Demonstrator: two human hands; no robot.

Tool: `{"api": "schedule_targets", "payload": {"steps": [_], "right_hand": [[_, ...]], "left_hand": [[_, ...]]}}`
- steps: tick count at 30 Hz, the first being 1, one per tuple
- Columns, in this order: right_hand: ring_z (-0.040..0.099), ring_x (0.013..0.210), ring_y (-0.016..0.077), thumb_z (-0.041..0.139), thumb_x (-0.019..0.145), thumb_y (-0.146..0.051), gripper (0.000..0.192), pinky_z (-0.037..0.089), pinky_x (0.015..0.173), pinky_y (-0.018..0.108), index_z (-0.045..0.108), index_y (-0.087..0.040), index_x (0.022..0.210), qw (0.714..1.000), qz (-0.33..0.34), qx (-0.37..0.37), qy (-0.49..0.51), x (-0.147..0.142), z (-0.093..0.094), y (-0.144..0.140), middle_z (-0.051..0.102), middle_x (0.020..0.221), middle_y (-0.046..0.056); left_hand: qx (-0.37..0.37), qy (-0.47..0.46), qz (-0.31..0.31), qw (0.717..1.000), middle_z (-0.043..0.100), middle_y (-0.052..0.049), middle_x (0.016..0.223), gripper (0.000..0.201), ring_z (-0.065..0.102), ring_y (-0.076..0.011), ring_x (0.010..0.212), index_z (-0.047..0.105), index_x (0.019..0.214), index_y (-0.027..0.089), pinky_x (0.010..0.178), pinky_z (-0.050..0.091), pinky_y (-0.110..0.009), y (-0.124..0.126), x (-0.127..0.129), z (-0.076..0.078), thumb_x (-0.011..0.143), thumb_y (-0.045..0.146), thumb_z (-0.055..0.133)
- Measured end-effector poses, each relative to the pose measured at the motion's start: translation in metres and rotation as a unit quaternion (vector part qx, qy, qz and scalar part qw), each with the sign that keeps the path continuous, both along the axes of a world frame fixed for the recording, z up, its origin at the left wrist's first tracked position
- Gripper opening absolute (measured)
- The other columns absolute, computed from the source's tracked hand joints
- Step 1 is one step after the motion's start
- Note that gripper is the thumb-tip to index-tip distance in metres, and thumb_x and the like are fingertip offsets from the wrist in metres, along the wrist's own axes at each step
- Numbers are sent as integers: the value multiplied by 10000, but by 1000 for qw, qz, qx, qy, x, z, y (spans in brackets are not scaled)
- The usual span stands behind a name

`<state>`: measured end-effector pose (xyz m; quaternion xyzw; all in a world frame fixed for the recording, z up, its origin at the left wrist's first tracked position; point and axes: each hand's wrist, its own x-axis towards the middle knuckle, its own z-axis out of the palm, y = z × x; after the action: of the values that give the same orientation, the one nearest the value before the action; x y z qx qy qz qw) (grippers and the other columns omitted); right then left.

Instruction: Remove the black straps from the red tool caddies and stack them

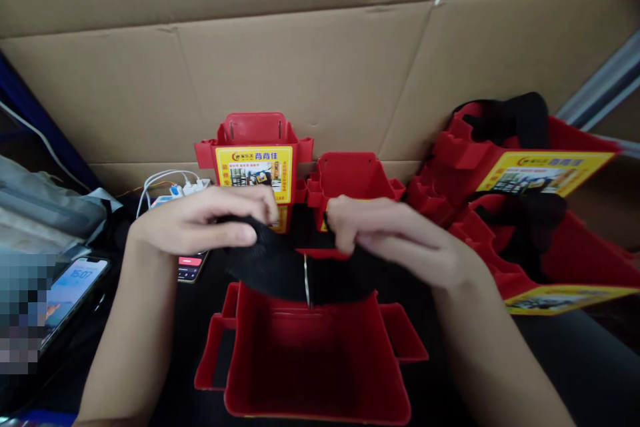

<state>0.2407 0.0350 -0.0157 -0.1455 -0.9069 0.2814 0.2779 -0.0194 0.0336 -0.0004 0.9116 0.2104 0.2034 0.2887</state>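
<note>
A black fabric strap (280, 270) stretches between my two hands, bundled with a thin pale band (307, 280) around its middle. My left hand (215, 217) pinches the strap's left part between thumb and fingers. On the other side, my right hand (390, 230) is closed on the right part, its fingertips partly blurred. Below the strap stands an open red plastic box (315, 363) with loop-like side pockets (404, 333). The strap hides part of the box's back rim, and nothing shows inside the box.
Red boxes with yellow labels (253, 173) stand behind, beside another red box (350, 177). Tilted red boxes (575, 247) holding black straps are at right. Cardboard (300, 80) forms the back wall. Phones (75, 290), white cables (150, 183) and a grey bag (45, 207) lie left.
</note>
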Motion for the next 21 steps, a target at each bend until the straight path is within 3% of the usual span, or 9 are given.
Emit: {"api": "schedule_targets", "payload": {"steps": [1, 3, 6, 8, 11, 13, 16, 18, 21], "right_hand": [[465, 706, 151, 360, 806, -129, 209, 400, 725, 311, 540, -171, 708, 997, 38, 47, -48, -5, 0, -10, 516, 719, 39], [452, 730, 152, 375, 756, -66, 215, 403, 769, 325, 563, -165, 718, 982, 51, 131, -124, -13, -6, -27, 516, 731, 44], [469, 887, 177, 405, 768, -47, 226, 403, 853, 340, 583, -181, 799, 972, -28, 185, -141, -11, -21, -49, 539, 867, 66], [464, 999, 187, 422, 790, -62, 220, 398, 891, 341, 581, -207, 834, 976, -84, 180, -89, 1, -31, -60, 533, 963, 72], [499, 987, 184, 463, 811, -123, 153, 434, 831, 315, 566, -230, 845, 968, -214, 132, -16, 29, -44, -73, 525, 1002, 66], [539, 886, 177, 492, 823, -213, 73, 451, 759, 299, 552, -232, 859, 948, -313, 58, -1, 46, -50, -78, 549, 956, 54], [567, 808, 185, 490, 827, -391, 192, 454, 721, 299, 564, -221, 876, 919, -381, -105, -8, 63, -57, -78, 602, 871, 41], [568, 856, 203, 465, 819, -479, 314, 444, 756, 307, 594, -209, 914, 901, -386, -197, -14, 66, -58, -73, 627, 910, 51], [554, 886, 210, 468, 785, -555, 435, 421, 797, 318, 628, -176, 924, 872, -403, -278, -6, 58, -56, -61, 634, 949, 72]], "left_hand": [[26, 58, -19, 998, 575, -52, 862, 176, 518, -166, 806, 597, 752, 199, 757, 408, -268, -10, 6, 1, 836, 252, 453], [107, 154, -6, 982, 560, -55, 883, 179, 495, -176, 844, 594, 827, 211, 810, 393, -299, -27, 20, -3, 860, 242, 421], [244, 217, 55, 943, 546, -49, 877, 152, 470, -213, 894, 593, 831, 222, 879, 355, -407, -48, 39, -24, 854, 270, 450], [305, 211, 82, 925, 550, -59, 944, 115, 462, -244, 972, 595, 871, 221, 944, 298, -477, -59, 44, -37, 817, 285, 516], [324, 115, 146, 927, 534, -70, 1104, 267, 447, -264, 1068, 557, 1022, 242, 998, 262, -482, -77, 28, -50, 763, 303, 585], [274, -5, 268, 924, 554, -37, 1071, 272, 486, -253, 1009, 539, 1022, 294, 903, 372, -434, -91, 6, -56, 753, 303, 579], [114, -145, 481, 857, 570, 7, 814, 114, 516, -239, 801, 552, 845, 318, 663, 432, -385, -103, -28, -72, 747, 374, 537], [-32, -132, 516, 846, 574, -9, 748, 209, 514, -221, 744, 573, 772, 263, 595, 426, -334, -101, -41, -86, 760, 462, 509], [-266, -97, 453, 845, 613, -75, 790, 515, 516, -196, 719, 615, 740, 165, 519, 400, -257, -91, -43, -101, 789, 614, 367]]}}
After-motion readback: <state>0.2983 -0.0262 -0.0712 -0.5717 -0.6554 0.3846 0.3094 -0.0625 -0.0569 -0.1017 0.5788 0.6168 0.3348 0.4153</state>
